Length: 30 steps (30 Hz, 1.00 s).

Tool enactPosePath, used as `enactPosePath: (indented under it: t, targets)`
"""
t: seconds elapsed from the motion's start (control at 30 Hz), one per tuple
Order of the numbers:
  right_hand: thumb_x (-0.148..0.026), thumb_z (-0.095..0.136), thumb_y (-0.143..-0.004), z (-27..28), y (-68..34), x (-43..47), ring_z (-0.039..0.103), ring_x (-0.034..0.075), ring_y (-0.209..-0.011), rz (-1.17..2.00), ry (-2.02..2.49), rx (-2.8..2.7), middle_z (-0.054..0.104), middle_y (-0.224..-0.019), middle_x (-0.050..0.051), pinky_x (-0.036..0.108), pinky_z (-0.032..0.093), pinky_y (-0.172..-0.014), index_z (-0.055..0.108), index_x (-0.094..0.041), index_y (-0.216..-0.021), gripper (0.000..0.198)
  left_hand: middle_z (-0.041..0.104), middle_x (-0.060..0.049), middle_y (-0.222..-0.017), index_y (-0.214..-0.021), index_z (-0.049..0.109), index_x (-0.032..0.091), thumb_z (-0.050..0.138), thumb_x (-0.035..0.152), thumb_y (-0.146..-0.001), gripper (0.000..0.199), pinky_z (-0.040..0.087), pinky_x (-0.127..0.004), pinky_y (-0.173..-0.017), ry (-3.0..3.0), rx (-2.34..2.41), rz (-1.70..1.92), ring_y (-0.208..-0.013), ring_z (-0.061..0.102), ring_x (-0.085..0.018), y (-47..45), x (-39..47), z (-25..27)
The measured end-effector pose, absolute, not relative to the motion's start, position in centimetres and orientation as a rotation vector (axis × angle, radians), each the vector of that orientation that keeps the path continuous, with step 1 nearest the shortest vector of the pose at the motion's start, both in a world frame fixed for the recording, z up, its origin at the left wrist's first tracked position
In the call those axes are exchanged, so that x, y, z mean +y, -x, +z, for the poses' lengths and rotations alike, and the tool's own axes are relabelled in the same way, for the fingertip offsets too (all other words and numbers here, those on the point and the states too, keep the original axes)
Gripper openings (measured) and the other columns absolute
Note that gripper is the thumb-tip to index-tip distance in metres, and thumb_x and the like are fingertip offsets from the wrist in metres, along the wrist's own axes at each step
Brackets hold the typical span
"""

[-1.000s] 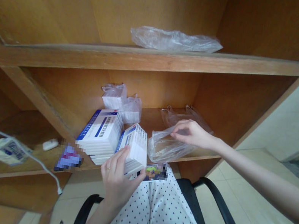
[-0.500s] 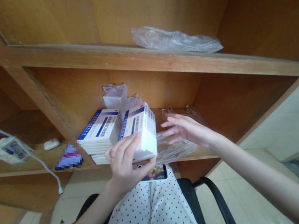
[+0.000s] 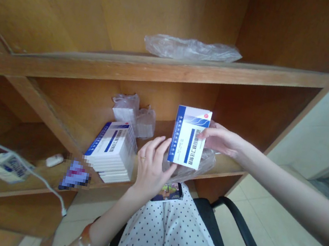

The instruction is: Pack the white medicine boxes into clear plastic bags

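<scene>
My right hand [image 3: 221, 138] grips a white and blue medicine box [image 3: 188, 144] at its right edge, thumb on the printed front. The box faces me, held above the middle shelf; a slight offset edge shows at its top, and I cannot tell whether more boxes are behind it. My left hand [image 3: 152, 163] is at the lower left corner of the box, fingers spread and thumb near the bottom edge. To its left a neat stack of similar medicine boxes [image 3: 111, 152] rests on the shelf. Clear plastic wrap [image 3: 207, 160] lies behind the held box.
Two small plastic-bagged packets [image 3: 125, 107] sit behind the stack. More clear plastic [image 3: 193, 51] lies on the upper shelf [image 3: 174, 68]. A white cable [image 3: 43, 178] hangs at left. A phone [image 3: 168, 192] rests on my lap, beside a black chair arm [image 3: 246, 235].
The medicine box has moved right, away from the stack, and turned its front towards me. My right hand has taken hold of it; my left hand has loosened its grip.
</scene>
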State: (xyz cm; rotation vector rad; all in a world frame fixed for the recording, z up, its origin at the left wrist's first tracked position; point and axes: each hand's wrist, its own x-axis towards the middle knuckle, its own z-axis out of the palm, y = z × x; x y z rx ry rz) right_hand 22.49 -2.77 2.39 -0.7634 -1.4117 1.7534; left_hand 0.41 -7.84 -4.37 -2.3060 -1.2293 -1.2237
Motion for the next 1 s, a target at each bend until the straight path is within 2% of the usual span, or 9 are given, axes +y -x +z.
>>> enactPosePath:
  t: [0.1,0.2,0.33,0.5,0.63,0.77,0.87,1.0]
  targets:
    - [-0.014,0.075,-0.055,1.7,-22.9,-2.2,0.055,0.023,-0.107,1.484,0.702,-1.591,0.057,-0.116,0.008,0.043,0.044,-0.097,0.047,-0.02,-0.116,0.067,0.046,-0.014,-0.123,-0.126,0.043,0.017,0.062,0.036,-0.074,0.058,0.036,-0.049,-0.097,2.459,-1.706,-1.163,-0.116,0.042,-0.032,0.1,-6.8,-6.4]
    - [-0.014,0.078,-0.051,0.4,-23.0,-1.1,0.049,0.025,-0.117,1.287,0.646,-1.79,0.05,-0.127,0.009,0.042,0.037,-0.104,0.042,-0.021,-0.124,0.081,0.05,-0.016,-0.111,-0.12,0.046,0.012,0.065,0.036,-0.067,0.061,0.043,-0.048,-0.088,2.574,-1.924,-1.187,-0.105,0.05,-0.031,0.8,-5.3,-8.0]
    - [-0.022,0.078,-0.05,-1.5,-23.2,0.8,0.044,0.028,-0.122,1.151,0.646,-2.012,0.045,-0.133,0.011,0.045,0.029,-0.108,0.039,-0.019,-0.13,0.089,0.057,-0.008,-0.086,-0.106,0.053,0.013,0.061,0.024,-0.063,0.045,0.047,-0.036,-0.07,2.751,-2.004,-1.324,-0.079,0.057,-0.022,1.9,-3.8,-8.9]
    - [-0.022,0.074,-0.052,-2.4,-23.3,1.4,0.041,0.029,-0.124,1.104,0.699,-2.217,0.043,-0.136,0.012,0.045,0.027,-0.109,0.036,-0.017,-0.135,0.091,0.056,0.001,-0.064,-0.087,0.058,0.016,0.053,0.016,-0.065,0.022,0.04,-0.025,-0.056,2.785,-2.153,-1.425,-0.058,0.053,-0.013,2.4,-3.4,-8.6]
    - [-0.018,0.07,-0.054,-1.8,-22.9,0.4,0.043,0.028,-0.124,1.074,0.737,-2.359,0.042,-0.138,0.012,0.045,0.028,-0.108,0.038,-0.016,-0.136,0.088,0.055,0.001,-0.06,-0.073,0.059,0.017,0.05,0.014,-0.069,0.01,0.035,-0.024,-0.055,2.705,-2.185,-1.338,-0.057,0.05,-0.013,1.9,-3.6,-8.0]
    - [-0.018,0.068,-0.055,-1.2,-22.7,-0.4,0.044,0.028,-0.122,1.054,0.7,-2.366,0.043,-0.137,0.012,0.045,0.03,-0.107,0.039,-0.015,-0.136,0.085,0.056,0.0,-0.061,-0.067,0.056,0.017,0.048,0.018,-0.074,0.01,0.035,-0.026,-0.059,2.561,-2.206,-1.393,-0.059,0.051,-0.014,1.3,-3.8,-7.4]
    - [-0.021,0.069,-0.058,-0.8,-22.8,-0.9,0.043,0.027,-0.122,1.049,0.654,-2.334,0.045,-0.134,0.012,0.045,0.029,-0.107,0.039,-0.016,-0.134,0.082,0.059,-0.001,-0.067,-0.069,0.055,0.018,0.05,0.022,-0.075,0.01,0.038,-0.027,-0.064,2.445,-2.211,-1.641,-0.065,0.054,-0.016,1.2,-3.6,-7.1]
    - [-0.022,0.072,-0.058,-0.3,-22.6,-1.9,0.045,0.027,-0.12,1.054,0.61,-2.285,0.047,-0.13,0.011,0.044,0.031,-0.106,0.04,-0.017,-0.131,0.08,0.058,-0.001,-0.07,-0.075,0.056,0.017,0.051,0.028,-0.075,0.012,0.039,-0.025,-0.063,2.312,-2.209,-2.166,-0.069,0.054,-0.016,1.3,-3.2,-6.9]
